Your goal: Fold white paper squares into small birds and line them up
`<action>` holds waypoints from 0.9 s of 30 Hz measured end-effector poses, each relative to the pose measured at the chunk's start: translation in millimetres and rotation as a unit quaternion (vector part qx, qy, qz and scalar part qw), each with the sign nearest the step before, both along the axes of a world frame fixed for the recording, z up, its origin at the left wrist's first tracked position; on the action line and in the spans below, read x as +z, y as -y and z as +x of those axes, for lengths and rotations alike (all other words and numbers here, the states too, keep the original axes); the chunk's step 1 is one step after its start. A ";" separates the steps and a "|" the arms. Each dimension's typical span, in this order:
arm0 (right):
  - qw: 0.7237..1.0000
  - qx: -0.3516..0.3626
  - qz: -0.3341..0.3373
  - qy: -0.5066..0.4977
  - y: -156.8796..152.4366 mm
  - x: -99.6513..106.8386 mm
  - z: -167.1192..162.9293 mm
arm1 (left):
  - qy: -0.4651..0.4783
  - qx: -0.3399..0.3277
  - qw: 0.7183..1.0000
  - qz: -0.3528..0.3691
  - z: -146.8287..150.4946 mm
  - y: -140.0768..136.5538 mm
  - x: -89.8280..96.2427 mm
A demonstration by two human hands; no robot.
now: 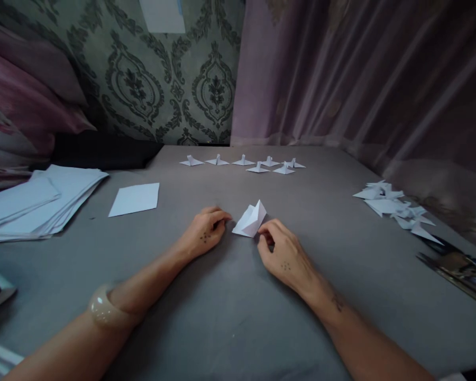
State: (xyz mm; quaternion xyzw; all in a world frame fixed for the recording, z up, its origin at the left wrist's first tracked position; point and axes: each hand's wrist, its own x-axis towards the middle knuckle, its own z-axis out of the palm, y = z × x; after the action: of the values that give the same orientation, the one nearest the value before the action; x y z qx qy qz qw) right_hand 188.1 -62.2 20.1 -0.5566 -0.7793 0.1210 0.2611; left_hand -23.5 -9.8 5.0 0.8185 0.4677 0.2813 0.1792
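Note:
A partly folded piece of white paper (250, 219) stands between my hands in the middle of the grey table, one flap raised to a point. My right hand (283, 254) pinches its lower right edge between thumb and index finger. On the other side, my left hand (206, 230) rests on the table with its fingers curled together. Its index fingertip is just short of the paper's left corner, and I see nothing in its fingers.
Several folded paper birds (243, 160) stand along the table's far side. More folded paper pieces (392, 203) lie heaped at the right, near some dark objects (456, 267). At left are a stack of paper sheets (43, 201) and a single square sheet (135, 199).

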 end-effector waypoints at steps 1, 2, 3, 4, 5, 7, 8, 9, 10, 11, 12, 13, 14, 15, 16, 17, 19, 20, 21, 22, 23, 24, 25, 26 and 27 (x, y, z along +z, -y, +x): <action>1.000 -0.014 0.008 0.006 -1.1 0.9 -0.9 | 0.002 -0.016 1.000 0.013 1.0 0.0 -2.1; 0.999 -0.020 0.015 0.021 -1.7 1.9 -2.2 | 0.004 -0.028 0.999 0.025 1.7 0.0 -4.2; 0.999 -0.014 0.020 0.045 -1.7 3.0 -3.9 | 0.004 -0.037 0.999 0.034 2.2 -0.2 -6.2; 0.997 0.001 0.023 0.071 -1.3 3.9 -5.7 | 0.004 -0.043 0.998 0.039 2.3 -0.5 -7.9; 0.995 0.019 0.025 0.096 -0.5 4.7 -7.3 | 0.002 -0.048 0.998 0.042 2.2 -0.8 -9.3; 0.991 0.041 0.028 0.127 1.2 5.9 -9.4 | -0.002 -0.054 0.998 0.041 1.6 -1.5 -10.7; 0.991 0.039 0.029 0.128 1.9 6.3 -9.7 | -0.003 -0.057 0.998 0.041 1.2 -1.7 -10.7; 0.992 0.028 0.031 0.120 2.3 6.5 -9.5 | -0.003 -0.060 0.997 0.042 0.8 -1.6 -10.3; 0.994 0.012 0.033 0.107 2.2 6.5 -8.8 | -0.003 -0.064 0.997 0.047 0.5 -1.3 -9.4; 0.995 -0.002 0.034 0.091 1.6 6.2 -7.7 | -0.006 -0.065 0.996 0.057 0.3 -0.8 -8.0; 0.996 -0.013 0.036 0.076 0.5 5.8 -6.4 | -0.012 -0.067 0.995 0.070 0.1 0.0 -6.3; 0.997 -0.019 0.036 0.064 -1.0 5.2 -4.8 | -0.022 -0.068 0.994 0.088 0.0 0.9 -4.4; 0.998 -0.023 0.036 0.054 -2.6 4.6 -3.3 | -0.034 -0.070 0.991 0.107 -0.1 1.9 -2.4; 0.998 -0.027 0.034 0.047 -4.3 3.9 -1.9 | -0.048 -0.074 0.988 0.124 -0.1 2.9 -0.7; 0.998 -0.031 0.032 0.039 -5.8 3.5 -0.8 | -0.060 -0.078 0.986 0.137 -0.1 3.6 0.8; 0.998 -0.033 0.031 0.034 -6.9 3.4 0.0 | -0.069 -0.084 0.983 0.145 -0.1 4.1 1.7; 0.998 -0.025 0.033 0.043 -7.5 4.0 -0.1 | -0.075 -0.094 0.982 0.146 0.2 4.2 2.2; 0.998 -0.015 0.035 0.056 -7.1 4.7 -0.7 | -0.074 -0.096 0.982 0.144 0.5 4.0 1.8; 0.996 -0.003 0.037 0.075 -6.4 5.4 -1.6 | -0.072 -0.097 0.982 0.143 0.7 3.6 1.2; 0.995 0.006 0.039 0.096 -5.7 6.0 -2.5 | -0.071 -0.098 0.982 0.143 0.9 3.2 0.7; 0.993 0.009 0.041 0.114 -5.2 6.4 -3.2 | -0.070 -0.096 0.982 0.144 1.1 2.9 0.3; 0.991 0.004 0.044 0.126 -5.0 6.4 -3.4 | -0.069 -0.094 0.982 0.146 1.2 2.7 0.2; 0.990 -0.006 0.047 0.130 -5.2 6.2 -2.9 | -0.071 -0.092 0.982 0.149 1.1 2.8 0.4; 0.991 -0.018 0.050 0.124 -5.9 5.7 -1.7 | -0.076 -0.089 0.981 0.153 1.0 3.0 0.8; 0.993 -0.027 0.052 0.107 -7.1 5.0 0.1 | -0.085 -0.088 0.979 0.161 0.8 3.5 1.4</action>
State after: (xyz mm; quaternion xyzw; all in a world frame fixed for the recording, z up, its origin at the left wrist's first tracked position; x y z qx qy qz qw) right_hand 188.3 -55.1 25.2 -0.5729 -0.7928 0.0133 0.2077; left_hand -22.7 -13.3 6.4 0.8955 0.3562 0.2653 0.0290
